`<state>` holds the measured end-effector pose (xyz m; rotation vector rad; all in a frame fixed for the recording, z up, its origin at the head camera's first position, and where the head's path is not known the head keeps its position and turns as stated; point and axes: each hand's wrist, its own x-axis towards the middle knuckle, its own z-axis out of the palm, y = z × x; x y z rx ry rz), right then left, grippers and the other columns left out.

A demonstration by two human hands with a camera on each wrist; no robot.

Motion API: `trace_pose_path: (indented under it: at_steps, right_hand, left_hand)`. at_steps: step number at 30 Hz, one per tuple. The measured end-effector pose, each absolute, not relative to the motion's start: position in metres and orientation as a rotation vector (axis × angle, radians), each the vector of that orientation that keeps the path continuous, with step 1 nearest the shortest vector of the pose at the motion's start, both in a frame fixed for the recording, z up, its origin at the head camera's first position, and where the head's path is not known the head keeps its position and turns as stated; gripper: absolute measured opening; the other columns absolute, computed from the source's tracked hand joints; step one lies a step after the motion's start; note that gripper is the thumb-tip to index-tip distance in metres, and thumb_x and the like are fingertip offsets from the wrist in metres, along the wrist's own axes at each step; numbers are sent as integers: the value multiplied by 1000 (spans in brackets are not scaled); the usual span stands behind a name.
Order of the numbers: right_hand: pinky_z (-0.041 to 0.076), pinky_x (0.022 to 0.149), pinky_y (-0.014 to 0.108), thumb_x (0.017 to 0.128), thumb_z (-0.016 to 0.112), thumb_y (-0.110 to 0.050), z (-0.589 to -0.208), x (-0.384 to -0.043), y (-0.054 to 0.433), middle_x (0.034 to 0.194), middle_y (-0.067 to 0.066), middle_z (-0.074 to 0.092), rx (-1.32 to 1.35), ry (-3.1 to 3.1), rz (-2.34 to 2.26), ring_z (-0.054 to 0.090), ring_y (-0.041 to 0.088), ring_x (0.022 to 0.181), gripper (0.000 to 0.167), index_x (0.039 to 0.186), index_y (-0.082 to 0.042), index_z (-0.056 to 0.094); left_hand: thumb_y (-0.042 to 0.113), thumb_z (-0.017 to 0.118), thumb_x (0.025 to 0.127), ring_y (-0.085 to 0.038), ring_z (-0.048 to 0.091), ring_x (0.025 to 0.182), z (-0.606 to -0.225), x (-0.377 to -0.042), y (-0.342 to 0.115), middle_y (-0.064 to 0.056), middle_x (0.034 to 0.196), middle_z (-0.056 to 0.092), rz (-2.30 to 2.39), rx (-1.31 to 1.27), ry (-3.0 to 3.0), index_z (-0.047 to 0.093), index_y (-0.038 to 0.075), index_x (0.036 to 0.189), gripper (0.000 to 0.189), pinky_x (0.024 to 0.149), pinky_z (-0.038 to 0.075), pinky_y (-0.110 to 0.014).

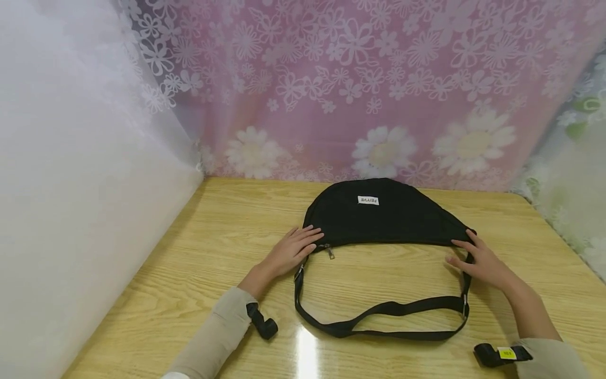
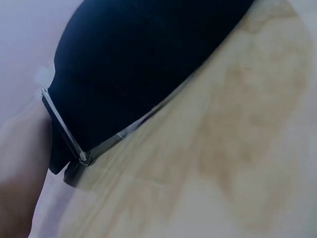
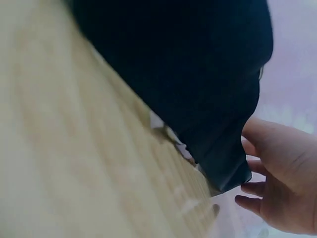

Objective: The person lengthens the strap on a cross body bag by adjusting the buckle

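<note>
A black waist bag [image 1: 383, 216] with a white label lies flat on the wooden table, its curved edge at the back. My left hand [image 1: 295, 247] rests on its left corner, fingers straight, beside a zipper pull [image 1: 330, 252]. At the narrow right end, my right hand [image 1: 483, 263] touches the fabric with spread fingertips, the thumb apart from them. The black strap [image 1: 407, 306] loops toward the front. A metal strap slider [image 2: 67, 126] shows near the hand in the left wrist view. The right wrist view has my fingers [image 3: 253, 188] beside the bag's narrow end.
The wooden table [image 1: 189, 295] reaches a pink floral curtain [image 1: 293, 95] at the back. A white sheet [image 1: 85, 173] borders the left side, and a flowered sheet [image 1: 577, 173] the right. Black wrist bands [image 1: 492, 355] with small attachments sit at both sleeves.
</note>
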<state>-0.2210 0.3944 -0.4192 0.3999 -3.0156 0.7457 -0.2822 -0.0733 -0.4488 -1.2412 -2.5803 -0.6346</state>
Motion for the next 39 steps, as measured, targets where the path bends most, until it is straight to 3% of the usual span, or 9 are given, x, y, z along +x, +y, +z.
trace_pose_path:
  at_steps: [9, 20, 27, 29, 32, 36, 39]
  right_hand:
    - [18, 85, 73, 89, 61, -31, -425, -220, 393, 145, 33, -5, 391, -2989, 830, 2, 58, 125, 69, 134, 13, 32]
    - [18, 86, 73, 87, 63, -33, -423, -244, 392, 146, 30, -3, 431, -3027, 795, 4, 57, 125, 70, 135, 9, 34]
    - [14, 92, 70, 87, 63, -34, -409, -236, 372, 135, 39, 23, 533, -3028, 596, 11, 60, 122, 59, 124, 10, 49]
    - [15, 93, 69, 88, 63, -32, -402, -228, 358, 131, 39, 31, 595, -3002, 564, 17, 60, 120, 54, 121, 9, 52]
    - [26, 91, 65, 90, 61, -29, -393, -213, 329, 127, 33, 42, 698, -2977, 583, 31, 54, 118, 49, 122, 7, 53]
    - [39, 87, 55, 92, 57, -35, -387, -190, 282, 123, 20, 52, 851, -2992, 666, 46, 41, 113, 46, 124, -3, 55]
    - [42, 87, 49, 91, 54, -41, -387, -174, 246, 122, 8, 54, 1040, -3005, 805, 50, 31, 111, 45, 124, -10, 57]
  left_hand:
    - [29, 35, 101, -18, 28, 131, -448, -284, -66, -5, 140, 40, -644, -1257, -2646, 43, 15, 139, 41, 108, 16, -39]
    - [31, 37, 100, -20, 31, 130, -448, -269, -68, -4, 138, 42, -592, -1163, -2656, 44, 15, 138, 41, 107, 18, -38]
    - [30, 39, 100, -22, 30, 131, -452, -262, -75, -3, 139, 41, -739, -1212, -2583, 48, 12, 135, 40, 107, 16, -41]
    - [27, 42, 99, -24, 31, 130, -452, -261, -80, -5, 139, 42, -815, -1286, -2510, 52, 11, 132, 38, 107, 17, -44]
    - [21, 51, 95, -27, 32, 129, -450, -260, -84, -7, 137, 44, -886, -1385, -2402, 60, 8, 123, 32, 106, 18, -46]
    - [16, 63, 88, -27, 36, 126, -449, -258, -84, -8, 131, 50, -918, -1387, -2324, 71, 9, 100, 16, 104, 23, -47]
    - [19, 67, 85, -24, 38, 125, -449, -259, -80, -4, 127, 53, -892, -1331, -2337, 71, 14, 82, 7, 103, 25, -44]
